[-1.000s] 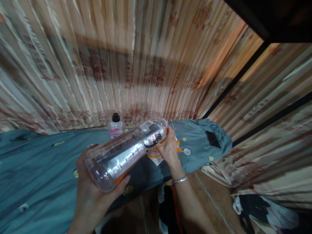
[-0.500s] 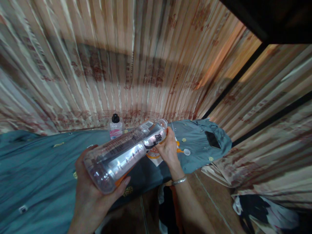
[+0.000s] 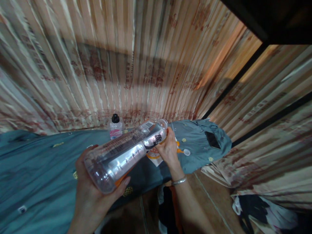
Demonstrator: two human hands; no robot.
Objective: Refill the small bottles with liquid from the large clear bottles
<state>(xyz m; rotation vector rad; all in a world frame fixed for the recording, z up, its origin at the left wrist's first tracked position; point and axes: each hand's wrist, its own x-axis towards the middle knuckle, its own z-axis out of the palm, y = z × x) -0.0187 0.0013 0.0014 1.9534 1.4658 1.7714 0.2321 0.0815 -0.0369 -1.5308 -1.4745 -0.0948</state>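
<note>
A large clear plastic bottle (image 3: 126, 156) with a silver label lies tilted across the middle of the view, its neck up and to the right. My left hand (image 3: 95, 188) is wrapped round its base, thumb underneath. Near the neck my right hand (image 3: 168, 148) grips the bottle; some fingers are hidden behind it. A bracelet circles my right wrist. Below the neck, partly covered, an orange and white item (image 3: 155, 159) rests on the teal cloth (image 3: 36, 162). To its right is an orange-handled white scoop (image 3: 186, 152).
Behind the large bottle stands a small clear bottle (image 3: 115, 126) with a black cap and pink label. A dark phone (image 3: 212, 139) lies at the right of the cloth. Patterned curtains (image 3: 97, 65) hang behind, with black frame bars (image 3: 236, 79) at the right.
</note>
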